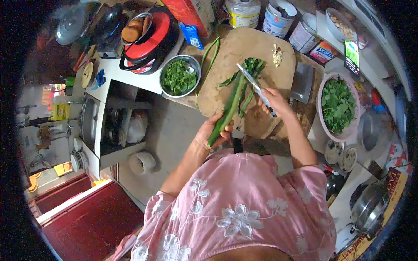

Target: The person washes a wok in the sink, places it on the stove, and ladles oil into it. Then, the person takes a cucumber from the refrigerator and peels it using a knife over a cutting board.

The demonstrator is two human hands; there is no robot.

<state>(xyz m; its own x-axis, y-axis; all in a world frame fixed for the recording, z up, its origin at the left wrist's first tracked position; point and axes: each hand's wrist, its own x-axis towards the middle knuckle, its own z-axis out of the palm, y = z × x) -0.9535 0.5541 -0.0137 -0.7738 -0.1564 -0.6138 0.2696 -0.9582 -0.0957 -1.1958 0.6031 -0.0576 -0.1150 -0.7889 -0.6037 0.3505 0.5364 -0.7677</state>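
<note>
My left hand (213,130) is wrapped round the lower end of a long green gourd-like vegetable (233,102), which slants up over the wooden cutting board (217,93). In my right hand (276,103) is a peeler or knife (257,89) with a pale handle, its tip close to the upper end of the vegetable. Dark green peelings (254,65) lie on the board around that end. Chopped garlic or similar pale bits (277,56) sit at the board's upper right. A wide cleaver (301,82) rests just right of the board.
A steel bowl of chopped greens (179,77) and long green beans (211,56) are at the left. A pink basket of leaves (337,104) stands at the right, below a phone (352,56). Behind are tins (278,19) and a red-lidded cooker (150,35).
</note>
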